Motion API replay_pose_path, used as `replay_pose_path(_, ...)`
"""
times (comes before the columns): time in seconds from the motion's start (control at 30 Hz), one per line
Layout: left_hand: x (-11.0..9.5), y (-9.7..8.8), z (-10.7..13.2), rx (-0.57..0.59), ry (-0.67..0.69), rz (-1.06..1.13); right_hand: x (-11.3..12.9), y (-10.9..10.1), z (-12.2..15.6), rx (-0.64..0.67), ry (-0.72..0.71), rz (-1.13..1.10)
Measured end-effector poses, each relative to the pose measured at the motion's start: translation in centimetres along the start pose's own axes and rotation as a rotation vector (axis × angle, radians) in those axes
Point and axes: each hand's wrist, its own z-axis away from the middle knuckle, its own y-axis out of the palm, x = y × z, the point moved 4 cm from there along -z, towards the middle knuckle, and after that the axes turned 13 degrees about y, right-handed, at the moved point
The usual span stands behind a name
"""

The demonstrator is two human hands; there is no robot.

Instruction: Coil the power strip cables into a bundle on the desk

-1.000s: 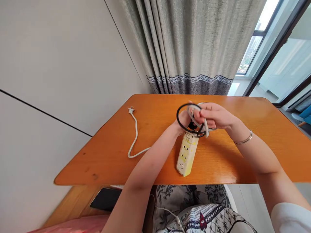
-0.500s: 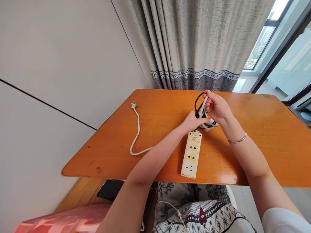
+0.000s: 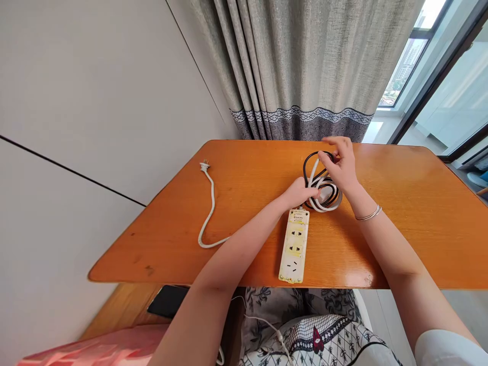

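A coil of black and white cable [image 3: 323, 206] lies on the wooden table, with a white piece partly visible inside it. My left hand [image 3: 299, 193] is closed around the coil's left side, thumb across the white strands. Above the coil's far side is my right hand [image 3: 342, 161], fingers and thumb spread, close to the upper loop; whether it touches the cable I cannot tell. A white power strip [image 3: 294, 246] with yellowed patches lies just in front of the coil, sockets up. To the left, a white cord [image 3: 212, 203] ends in a plug [image 3: 205, 165] and runs behind my left forearm.
The orange-brown table [image 3: 171, 213] has rounded corners. Beyond it hangs a grey curtain [image 3: 305, 61], with a pale wall [image 3: 76, 91] on the left. Below the near edge are a dark flat device [image 3: 168, 301], pink fabric [image 3: 99, 345] and a thin white cable [image 3: 263, 320].
My right hand has let go of the cable and opened its fingers. The coil's loops have dropped and spread wider on the table, while my left hand keeps its hold.
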Motion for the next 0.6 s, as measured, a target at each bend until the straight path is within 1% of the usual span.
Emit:
replay_pose_path(0.07,-0.1,-0.1,0.0,0.012,0.002,-0.005,0.2,-0.3,0.2,-0.063,-0.105,0.004)
replay_pose_path(0.1,-0.2,-0.2,0.0,0.022,0.002,-0.004,0.2,-0.4,0.2,-0.074,-0.138,-0.011)
replay_pose_path(0.17,-0.3,-0.3,0.0,0.055,0.005,0.017,0.0,-0.3,0.1,0.031,-0.156,-0.067)
replay_pose_path(0.23,-0.4,-0.4,0.0,0.083,0.006,0.054,-0.6,-0.3,-0.1,0.177,-0.098,-0.149)
replay_pose_path(0.3,-0.4,-0.8,0.0,0.07,0.005,0.081,-1.2,-0.3,-0.3,0.327,0.007,-0.239)
replay_pose_path(0.4,-0.1,-1.5,-0.2,0.037,0.014,0.093,-1.5,-0.8,-0.3,0.477,0.133,-0.369)
replay_pose_path(0.5,0.3,-1.8,-0.2,0.067,0.027,0.084,-1.6,-1.4,-0.4,0.521,0.17,-0.45)
replay_pose_path(0.6,0.5,-1.8,-0.2,0.076,0.038,0.08,-1.8,-1.6,-0.6,0.468,0.157,-0.451)
